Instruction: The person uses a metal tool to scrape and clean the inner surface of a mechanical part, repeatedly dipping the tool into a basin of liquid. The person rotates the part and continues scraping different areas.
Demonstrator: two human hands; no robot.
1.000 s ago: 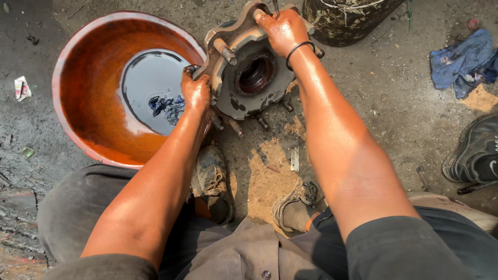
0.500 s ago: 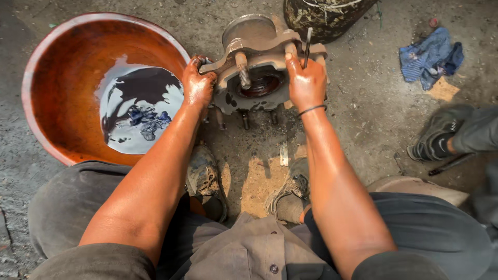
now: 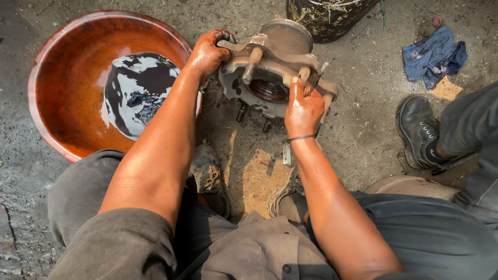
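Observation:
A greasy metal wheel hub (image 3: 270, 72) with studs stands tilted on the dirt ground ahead of my knees. My left hand (image 3: 209, 51) grips its left edge, next to the basin's rim. My right hand (image 3: 302, 110) rests on the hub's right front, pinching a thin metal tool (image 3: 316, 79) against one of the studs. Both hands and forearms are slick with oil. A dark band circles my right wrist.
A big orange basin (image 3: 67, 98) with dark oily liquid sits at left. A blue rag (image 3: 434, 55) lies at right on the ground. Another person's black boot (image 3: 419, 129) and trouser leg stand at right. A dirty dark container (image 3: 327, 18) is behind the hub.
The hub has been tipped from facing me to lying more tilted. My right hand moved from its top down to the right front side. My left hand stayed on the left edge.

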